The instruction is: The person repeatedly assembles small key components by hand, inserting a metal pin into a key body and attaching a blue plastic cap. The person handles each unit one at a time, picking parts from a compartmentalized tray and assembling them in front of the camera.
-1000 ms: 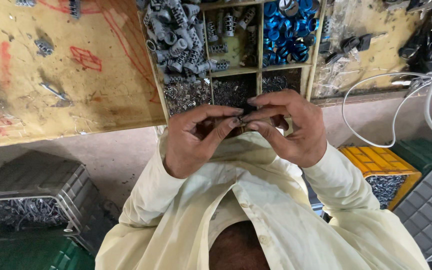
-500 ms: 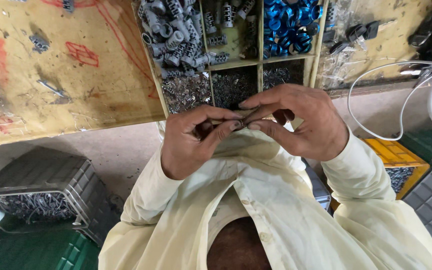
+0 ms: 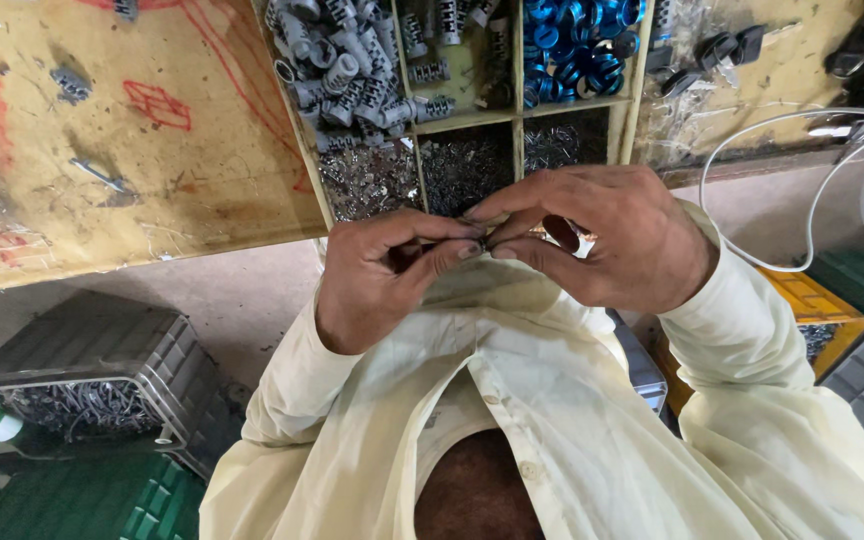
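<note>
My left hand (image 3: 382,275) and my right hand (image 3: 602,235) meet fingertip to fingertip in front of my chest. Between the thumbs and forefingers of both hands is pinched a small dark metal part (image 3: 482,238), mostly hidden by the fingers. Something dark and rounded shows inside the curl of my right hand, too hidden to identify. My cream shirt sleeves (image 3: 752,350) fill the lower part of the view. Just beyond the hands is a wooden compartment tray (image 3: 517,115).
The tray holds grey ribbed cylinders (image 3: 352,70), blue rings (image 3: 577,45) and small shiny metal bits (image 3: 457,170). A worn yellow board (image 3: 102,150) lies left. Below are a grey crate of metal pieces (image 3: 82,380), a green crate (image 3: 72,500), a yellow crate (image 3: 812,300) and a white cable (image 3: 802,150).
Both hands stay pinched together on the small part, with the fingers shifting slightly. The view has drifted a little, so the hands sit slightly more to the right.
</note>
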